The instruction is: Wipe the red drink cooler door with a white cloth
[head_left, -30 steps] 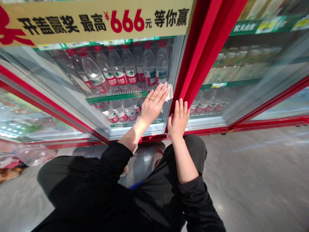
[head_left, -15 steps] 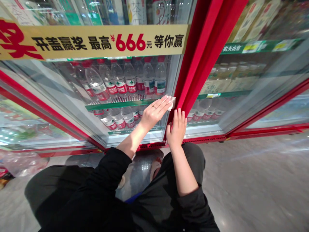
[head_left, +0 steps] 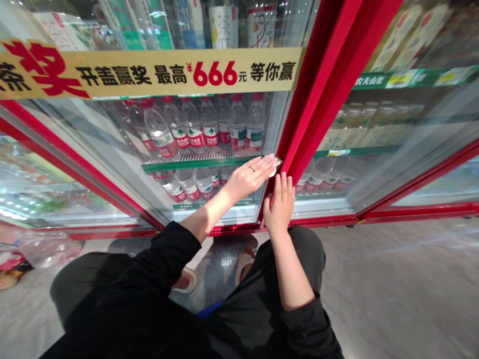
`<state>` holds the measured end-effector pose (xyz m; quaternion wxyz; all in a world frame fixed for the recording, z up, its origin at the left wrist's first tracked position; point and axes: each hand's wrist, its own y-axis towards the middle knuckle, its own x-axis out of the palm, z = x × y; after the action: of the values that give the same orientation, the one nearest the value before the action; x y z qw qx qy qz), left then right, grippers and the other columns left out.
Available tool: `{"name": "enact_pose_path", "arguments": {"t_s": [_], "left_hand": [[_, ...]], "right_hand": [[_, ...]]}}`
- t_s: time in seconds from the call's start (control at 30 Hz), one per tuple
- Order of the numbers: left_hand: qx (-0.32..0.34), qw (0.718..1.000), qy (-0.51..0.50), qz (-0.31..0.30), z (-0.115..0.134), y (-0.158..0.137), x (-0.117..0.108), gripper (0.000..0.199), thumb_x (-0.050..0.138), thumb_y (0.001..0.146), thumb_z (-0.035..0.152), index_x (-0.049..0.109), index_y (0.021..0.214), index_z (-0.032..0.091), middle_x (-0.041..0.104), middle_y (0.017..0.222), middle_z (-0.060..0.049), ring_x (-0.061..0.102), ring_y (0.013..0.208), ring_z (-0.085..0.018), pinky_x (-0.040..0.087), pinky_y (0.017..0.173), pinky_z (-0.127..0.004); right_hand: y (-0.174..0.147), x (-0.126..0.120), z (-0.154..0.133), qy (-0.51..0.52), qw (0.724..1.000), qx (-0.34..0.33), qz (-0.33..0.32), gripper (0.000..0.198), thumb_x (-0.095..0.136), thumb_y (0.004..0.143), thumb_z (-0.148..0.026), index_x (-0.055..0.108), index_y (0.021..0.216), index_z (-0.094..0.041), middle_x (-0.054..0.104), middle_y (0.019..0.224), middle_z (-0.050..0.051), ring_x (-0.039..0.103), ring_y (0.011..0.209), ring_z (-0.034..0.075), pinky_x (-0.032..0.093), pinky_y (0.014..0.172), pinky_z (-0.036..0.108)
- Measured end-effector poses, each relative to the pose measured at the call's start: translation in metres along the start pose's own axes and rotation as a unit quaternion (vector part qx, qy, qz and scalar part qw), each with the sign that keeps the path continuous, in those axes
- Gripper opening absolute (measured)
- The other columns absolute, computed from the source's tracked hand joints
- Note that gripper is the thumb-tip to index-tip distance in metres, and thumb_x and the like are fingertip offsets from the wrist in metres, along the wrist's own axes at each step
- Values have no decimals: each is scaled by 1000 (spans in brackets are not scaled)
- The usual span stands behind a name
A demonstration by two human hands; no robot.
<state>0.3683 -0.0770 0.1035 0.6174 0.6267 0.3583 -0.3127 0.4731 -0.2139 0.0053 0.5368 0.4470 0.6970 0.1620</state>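
As flat left hand (head_left: pixel 249 178) presses tissue (head_left: pixel 275 165), right hand (head_left: pixel 280 209) outstretched, touching frame (head_left: pixel 310 104).

Shop: red-framed drink coolers (head_left: pixel 325 85), rows of bottled water (head_left: pixel 210 128), shelf-edge labels (head_left: pixel 399 79), promotional banner (head_left: pixel 175 75) across glass.

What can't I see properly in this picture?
In the head view:
White sheet: mostly hidden beneath the left hand.
Left palm: turned away from us.
Lower-shelf bottles: most tops hidden by the green shelf edge.
Green-labelled drinks: tops cut off by the picture's upper edge.
Yellow price tag: too small and blurred to read.
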Motion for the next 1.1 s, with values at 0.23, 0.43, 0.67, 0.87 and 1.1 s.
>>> {"name": "enact_pose_path", "arguments": {"t_s": [0.23,0.43,0.67,0.87,1.1], "left_hand": [[21,999,-8,-34,-17,-35,-10,49,31,116,10,64,152,19,55,166,-6,47,161,-21,46,137,-50],[16,1000,11,-13,-7,-13,-16,53,27,115,9,62,155,13,50,169,-10,40,165,-21,41,140,-50],[32,997,-23,-60,-17,-39,-7,47,35,115,8,64,152,17,54,165,-6,47,160,-19,43,139,-45],[3,1000,0,-7,-22,-42,-24,47,33,117,9,59,156,12,52,168,-10,39,165,-21,40,140,-51],[30,1000,1,-9,-19,-48,3,46,34,117,9,59,156,15,53,168,-6,44,163,-17,43,139,-45]], "right_hand": [[-2,-1,2,-10,1000,-17,13,85,46,98,-15,25,180,-26,46,178,15,35,171,33,38,134,69],[-3,3,-1,5,1000,-14,5,89,45,97,-15,20,180,-30,42,180,13,32,171,33,38,134,72],[-4,1,-2,3,1000,-14,-7,84,43,99,-15,24,180,-25,44,179,15,32,171,33,40,134,68],[-3,-1,-7,18,999,-12,-40,82,44,98,-15,29,179,-24,44,179,15,32,172,33,35,136,69],[-1,4,-11,24,998,-6,-55,77,40,99,-15,35,175,-17,45,178,16,28,173,29,34,139,64]]}}
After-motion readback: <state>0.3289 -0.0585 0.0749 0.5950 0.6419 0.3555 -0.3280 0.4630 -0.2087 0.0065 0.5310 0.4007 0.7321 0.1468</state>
